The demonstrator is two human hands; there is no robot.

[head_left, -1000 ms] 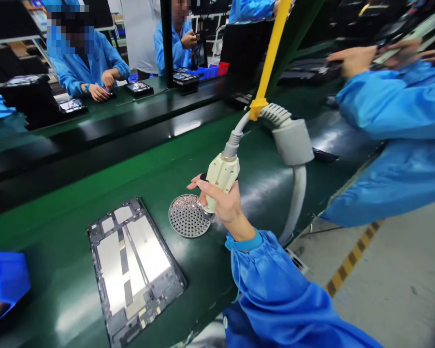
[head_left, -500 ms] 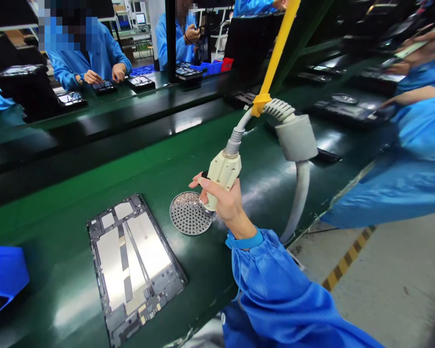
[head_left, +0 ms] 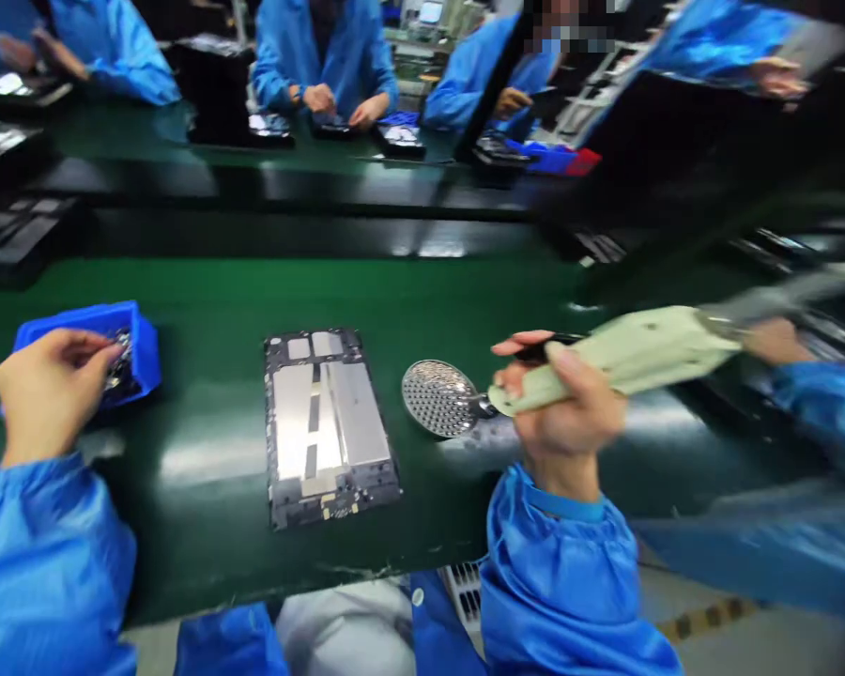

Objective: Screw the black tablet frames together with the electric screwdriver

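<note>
1. Closest in, the left hand is held over a blue plastic bin, where some small dark parts can be seen. Its fingers are curled in toward that pile, but whether anything's actually pinched can't be told from here.
2. The right hand is wrapped around a cream corded handheld tool, with the fingers clenched firmly on its grip. The tool is held roughly level, pretty blurred.
3. The tool's metal tip is right at the edge of a round perforated metal tray. Touching or just beside it? Can't tell.
4. A tablet back frame is laid flat on the green tabletop, between the bin and the tray, with its silver plates facing up.
5. Further off, a dark device is being handled by a co-worker in a blue smock at the next bench, and a few more blue-sleeved people are seen around it.
</note>
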